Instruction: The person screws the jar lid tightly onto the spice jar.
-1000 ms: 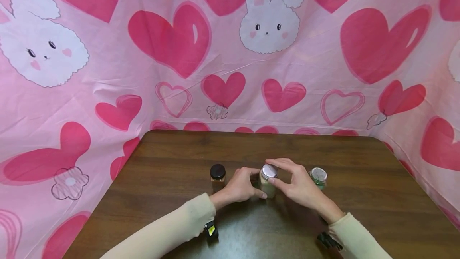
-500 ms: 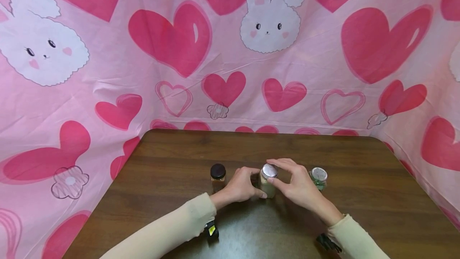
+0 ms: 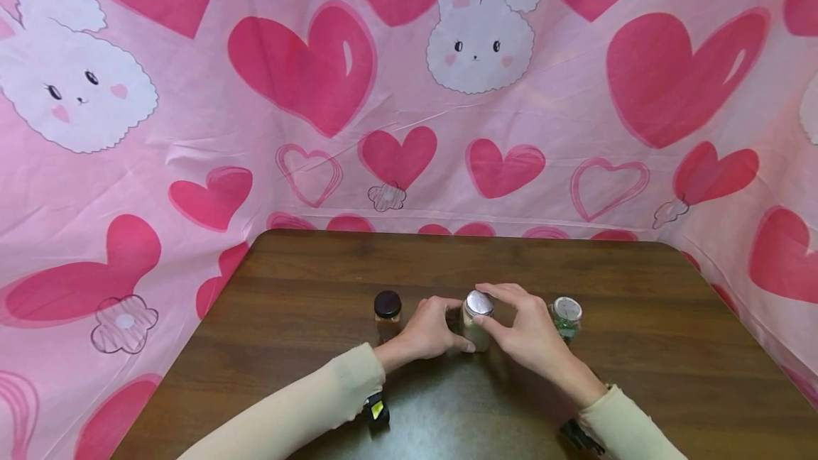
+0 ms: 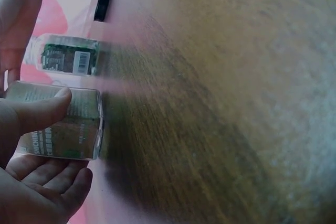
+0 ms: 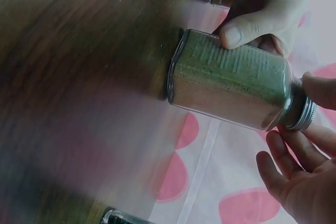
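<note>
A square clear spice jar [image 3: 474, 336] of pale greenish-brown powder stands upright at mid-table. My left hand [image 3: 427, 331] grips its body low down, thumb across the near side. The silver screw lid [image 3: 478, 302] is on its neck. My right hand [image 3: 530, 332] pinches this lid between thumb and fingers. In the right wrist view, the jar [image 5: 228, 85] shows a lettered face, its ridged lid [image 5: 304, 113] between the right thumb and fingertips. The left palm is partly hidden behind the jar in that view.
A black-lidded jar [image 3: 387, 311] of brown spice stands left of my left hand. To the right, partly behind my right hand, is a jar [image 3: 566, 312] of green flakes. A small black cap-like piece [image 4: 102, 8] sits beyond it. A pink heart-printed cloth [image 3: 409, 91] hangs behind the wooden table [image 3: 319, 268].
My right hand has turned slightly around the lid, its wrist and sleeve shifting a little to the left. The left hand and the jar keep their place.
</note>
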`<move>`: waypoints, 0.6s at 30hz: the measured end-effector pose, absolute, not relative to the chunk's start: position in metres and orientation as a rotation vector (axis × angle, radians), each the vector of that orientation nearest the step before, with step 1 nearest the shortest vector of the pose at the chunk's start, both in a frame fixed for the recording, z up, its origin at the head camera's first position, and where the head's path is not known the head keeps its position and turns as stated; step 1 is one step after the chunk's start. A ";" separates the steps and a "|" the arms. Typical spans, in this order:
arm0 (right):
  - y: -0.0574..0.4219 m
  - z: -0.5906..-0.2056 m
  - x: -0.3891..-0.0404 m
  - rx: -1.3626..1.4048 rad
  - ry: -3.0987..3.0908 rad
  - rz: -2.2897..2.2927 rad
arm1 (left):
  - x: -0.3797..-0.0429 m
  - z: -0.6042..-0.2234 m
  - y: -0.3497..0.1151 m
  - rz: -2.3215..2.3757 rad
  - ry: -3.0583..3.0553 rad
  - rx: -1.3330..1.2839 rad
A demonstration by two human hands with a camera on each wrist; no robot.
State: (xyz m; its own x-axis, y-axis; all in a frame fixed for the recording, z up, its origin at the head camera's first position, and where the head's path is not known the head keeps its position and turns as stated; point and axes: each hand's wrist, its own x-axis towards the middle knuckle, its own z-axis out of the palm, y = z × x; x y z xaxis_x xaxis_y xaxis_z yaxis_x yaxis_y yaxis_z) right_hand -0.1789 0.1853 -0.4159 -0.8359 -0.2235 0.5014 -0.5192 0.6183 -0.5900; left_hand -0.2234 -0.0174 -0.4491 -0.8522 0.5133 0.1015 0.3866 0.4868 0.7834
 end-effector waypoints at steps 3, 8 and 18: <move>0.183 -0.416 -0.177 0.577 -2.454 1.072 | -0.223 -0.449 -0.018 1.304 2.573 0.793; 0.181 -0.415 -0.176 0.550 -2.450 1.066 | -0.223 -0.450 -0.018 1.307 2.571 0.801; 0.178 -0.417 -0.174 0.502 -2.455 1.060 | -0.222 -0.451 -0.017 1.311 2.593 0.809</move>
State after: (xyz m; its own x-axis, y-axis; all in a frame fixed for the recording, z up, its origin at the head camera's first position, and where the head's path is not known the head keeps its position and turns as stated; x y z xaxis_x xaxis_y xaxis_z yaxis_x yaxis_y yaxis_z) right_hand -0.1741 0.1779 -0.4170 -0.8476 -0.1592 0.5062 -0.4776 0.6446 -0.5970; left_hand -0.2216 -0.0171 -0.4508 -0.8490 0.5135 0.1247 0.4047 0.4802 0.7782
